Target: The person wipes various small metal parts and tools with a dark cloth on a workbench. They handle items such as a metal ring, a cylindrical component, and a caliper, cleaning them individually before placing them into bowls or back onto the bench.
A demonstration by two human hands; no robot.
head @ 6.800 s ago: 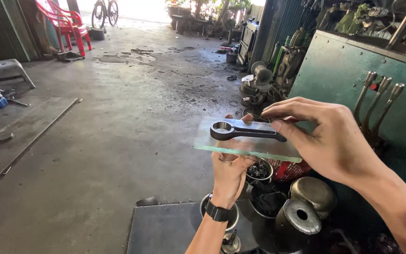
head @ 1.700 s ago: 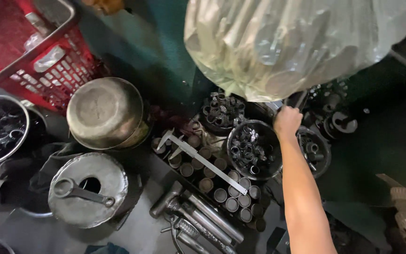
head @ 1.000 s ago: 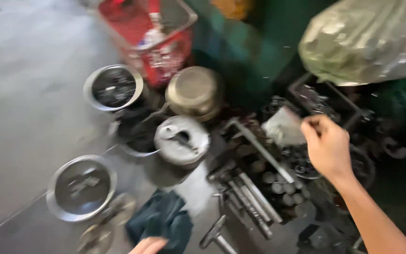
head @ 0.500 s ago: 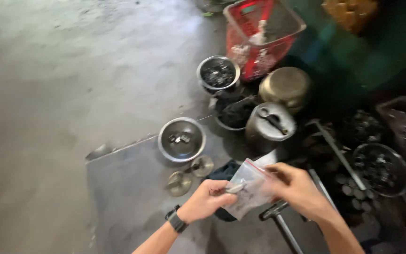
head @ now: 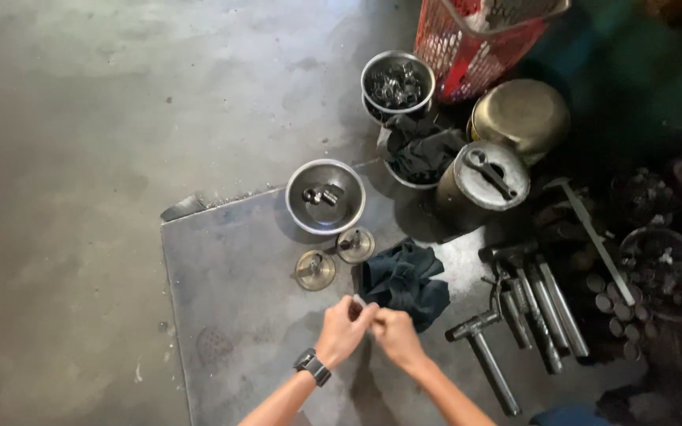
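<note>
Both hands meet low over the grey metal plate (head: 230,268) on the floor, fingertips pressed together around something small and pale. The left hand (head: 342,331), with a dark watch (head: 312,366) on its wrist, comes up from the lower left with the forearm slanting toward the upper right; its fingers are curled in a pinch. The right hand (head: 395,335) comes in from the lower right, forearm slanting up and to the left, knuckles up, fingers bent toward the left hand's. Between them a small light piece (head: 359,302) sticks out just above the left fingertips; it seems to run up and to the left, but it is too small and blurred to say what it is or which end is which. Both hands are closed on it or on something joined to it; more than that I cannot tell. Just beyond the hands, touching nothing of them, lies a crumpled dark cloth (head: 404,280). Past it stand two small round metal discs (head: 333,256) and a steel bowl (head: 325,197) with a few small parts in it. To the right a T-handled tool (head: 483,351) lies with its shaft pointing down and to the right, beside a row of steel rods (head: 546,308). Farther off sits a can (head: 479,185) with a connecting rod (head: 489,172) lying across its lid, pointing down-right, and a red basket (head: 475,39).
</note>
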